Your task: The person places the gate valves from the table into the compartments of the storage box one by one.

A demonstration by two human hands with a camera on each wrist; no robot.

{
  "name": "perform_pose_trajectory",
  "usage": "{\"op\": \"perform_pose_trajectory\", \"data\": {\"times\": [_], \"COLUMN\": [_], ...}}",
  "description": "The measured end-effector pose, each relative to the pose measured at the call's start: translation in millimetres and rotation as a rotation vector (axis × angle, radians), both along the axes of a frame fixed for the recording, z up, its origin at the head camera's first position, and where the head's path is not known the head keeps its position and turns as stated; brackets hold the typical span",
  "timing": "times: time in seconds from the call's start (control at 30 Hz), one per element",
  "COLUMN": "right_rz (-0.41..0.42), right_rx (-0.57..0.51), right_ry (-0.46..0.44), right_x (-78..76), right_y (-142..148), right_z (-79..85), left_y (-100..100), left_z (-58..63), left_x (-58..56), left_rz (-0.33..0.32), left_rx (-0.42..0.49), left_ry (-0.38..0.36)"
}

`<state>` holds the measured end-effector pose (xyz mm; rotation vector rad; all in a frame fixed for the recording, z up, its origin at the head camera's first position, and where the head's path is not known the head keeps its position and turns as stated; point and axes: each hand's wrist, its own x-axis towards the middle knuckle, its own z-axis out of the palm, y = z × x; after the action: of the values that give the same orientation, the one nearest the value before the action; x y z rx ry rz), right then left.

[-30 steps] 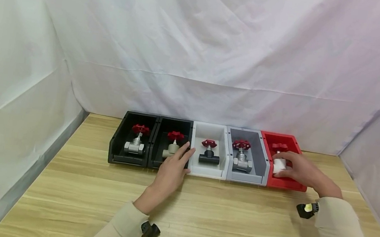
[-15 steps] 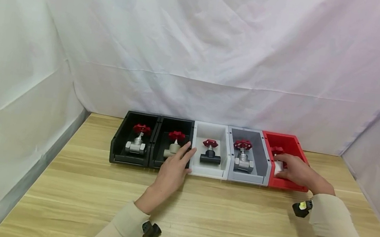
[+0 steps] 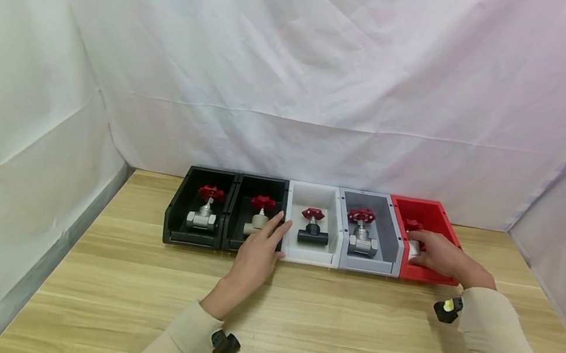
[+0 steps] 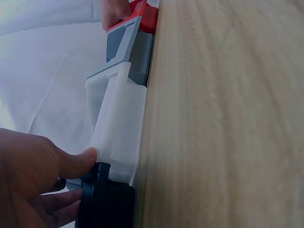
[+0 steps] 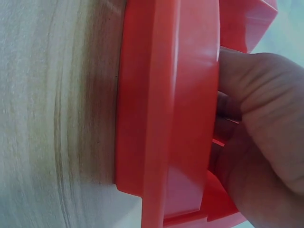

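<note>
In the head view, my right hand [image 3: 440, 256] reaches into the red bin [image 3: 434, 214] at the row's right end. Its fingers curl round a white-bodied valve [image 3: 413, 249] with a red handwheel; the hand covers much of it. The right wrist view hides the fingertips behind the bin's front wall [image 5: 190, 114]. My left hand [image 3: 256, 253] rests with fingers spread at the join of the second black bin [image 3: 260, 185] and the white bin [image 3: 307, 191]. Its thumb [image 4: 85, 159] touches the front rim there. Near those fingers lies a beige valve [image 3: 258, 220], partly covered.
A steel valve [image 3: 202, 218] lies in the leftmost black bin [image 3: 175, 210]. The white bin holds a black valve [image 3: 313, 235], and the grey bin [image 3: 387, 236] another steel valve [image 3: 362, 242]. White cloth [image 3: 294, 84] hangs behind the wooden table [image 3: 323, 323].
My right hand has moved slightly left and lower in the red bin, and the white valve's handwheel sits lower. The left hand stays at the bins' join.
</note>
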<state>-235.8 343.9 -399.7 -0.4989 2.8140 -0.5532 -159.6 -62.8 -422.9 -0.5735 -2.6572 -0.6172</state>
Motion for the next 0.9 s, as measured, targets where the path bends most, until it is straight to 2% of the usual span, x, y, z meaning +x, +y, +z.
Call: {"op": "perform_pose_trajectory", "data": {"times": [0.23, 0.37, 0.6, 0.73, 0.9], "right_rz": [-0.018, -0.001, 0.042, 0.060, 0.052], "right_rx": [-0.013, -0.018, -0.046, -0.069, -0.074], "right_ry": [-0.030, -0.036, 0.004, 0.052, 0.102], "right_x": [-2.2, -5.1, -7.4, 2.7, 21.8], "right_y": [-3, -5, -6, -3, 1], "right_z": [-0.2, 1.4, 1.4, 5.4, 19.7], "left_y": [-1, -2, -9, -12, -19], "left_z": [-0.8, -1.1, -3.9, -2.5, 10.1], "left_x": [0.3, -1.7, -7.8, -8.4, -4.6], "left_rz": [0.011, 0.021, 0.015, 0.005, 0.000], "left_rx": [0.001, 0.002, 0.042, 0.073, 0.136], "left_ry": [-0.004, -0.005, -0.019, -0.056, -0.081]}}
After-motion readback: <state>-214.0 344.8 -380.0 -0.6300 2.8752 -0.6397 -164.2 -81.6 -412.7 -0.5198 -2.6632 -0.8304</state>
